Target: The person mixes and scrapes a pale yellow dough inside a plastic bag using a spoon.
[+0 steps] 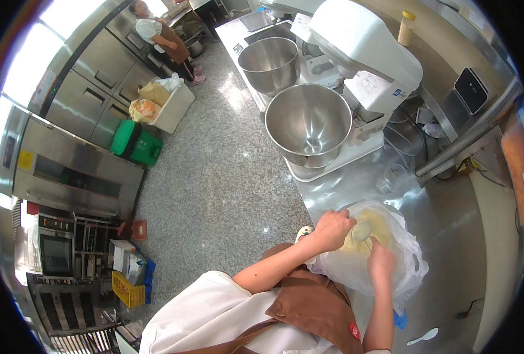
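A translucent plastic bag stands open on the steel counter, with pale yellow powder inside. My left hand is at the bag's left rim, its fingers bent down; whether they grip the film is hidden. My right hand reaches over the powder and is closed on the thin handle of a round scoop. The scoop's bowl lies between my two hands and appears to hold some of the powder.
Two steel mixing bowls stand at white stand mixers beyond the bag. A clear plastic cup is behind it, a white plastic spoon near the counter's lower right. A co-worker stands far off by steel cabinets, near a green bin.
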### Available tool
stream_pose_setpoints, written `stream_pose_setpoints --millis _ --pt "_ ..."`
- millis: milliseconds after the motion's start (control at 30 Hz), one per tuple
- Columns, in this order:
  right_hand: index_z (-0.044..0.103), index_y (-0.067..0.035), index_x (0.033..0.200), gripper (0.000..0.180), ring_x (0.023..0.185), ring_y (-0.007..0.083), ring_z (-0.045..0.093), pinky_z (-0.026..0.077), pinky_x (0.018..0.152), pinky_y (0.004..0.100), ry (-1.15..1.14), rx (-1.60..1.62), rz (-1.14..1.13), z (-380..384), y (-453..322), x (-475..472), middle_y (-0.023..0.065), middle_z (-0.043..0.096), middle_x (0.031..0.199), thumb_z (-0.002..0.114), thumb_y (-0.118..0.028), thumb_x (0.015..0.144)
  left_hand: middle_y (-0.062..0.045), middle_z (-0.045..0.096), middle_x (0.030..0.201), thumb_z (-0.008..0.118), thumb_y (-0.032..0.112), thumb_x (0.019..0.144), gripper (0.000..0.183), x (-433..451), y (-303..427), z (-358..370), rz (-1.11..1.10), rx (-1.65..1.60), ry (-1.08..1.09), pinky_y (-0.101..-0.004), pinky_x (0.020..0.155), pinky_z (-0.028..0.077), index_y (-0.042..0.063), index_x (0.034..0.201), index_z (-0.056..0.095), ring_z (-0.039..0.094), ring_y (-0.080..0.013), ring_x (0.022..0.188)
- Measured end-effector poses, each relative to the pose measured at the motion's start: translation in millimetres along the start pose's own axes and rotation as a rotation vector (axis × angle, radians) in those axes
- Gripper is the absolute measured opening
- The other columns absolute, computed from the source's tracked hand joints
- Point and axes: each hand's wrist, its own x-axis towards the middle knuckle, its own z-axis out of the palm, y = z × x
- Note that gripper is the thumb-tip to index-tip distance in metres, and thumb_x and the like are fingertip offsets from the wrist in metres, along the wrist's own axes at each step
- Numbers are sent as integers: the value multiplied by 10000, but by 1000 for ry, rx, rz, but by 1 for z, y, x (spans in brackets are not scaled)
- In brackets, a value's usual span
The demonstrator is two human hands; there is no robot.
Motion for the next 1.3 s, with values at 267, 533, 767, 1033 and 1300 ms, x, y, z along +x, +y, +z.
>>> stream_pose_setpoints --millis 267,533,767,1033,1300 --pt "662 -168 1195 445 777 348 694 524 700 456 23 -15 -18 -10 2 -9 181 695 789 541 -23 792 -121 606 1011 596 -15 723 448 -1 0 2 6 3 -8 -393 827 465 88 1156 648 617 -294 944" --pt "659 -151 1198 427 741 336 700 530 686 441 87 -52 -1 -15 4 -10 164 696 748 557 -44 798 -123 606 1013 591 -8 731 439 -2 0 3 0 -2 -7 -393 844 462 87 1156 647 613 -293 960" --pt "673 -140 1170 408 753 352 692 523 698 448 62 -47 -35 20 24 2 179 692 766 561 -38 792 -124 604 1006 584 3 739 428 -1 0 3 22 13 0 -391 840 462 86 1153 648 615 -292 949" --pt "674 -130 1151 387 713 371 673 513 650 492 84 -27 -112 18 14 -23 185 670 721 524 -34 808 -129 613 984 574 5 730 424 -3 0 5 2 10 38 -409 815 490 94 1137 656 625 -312 919" --pt "655 -85 1129 357 652 303 685 520 581 421 149 -155 -280 30 18 -29 149 667 671 534 -63 794 -214 612 1027 522 -43 744 436 2 -8 -2 2 -130 84 -464 837 503 71 1146 650 613 -402 933"
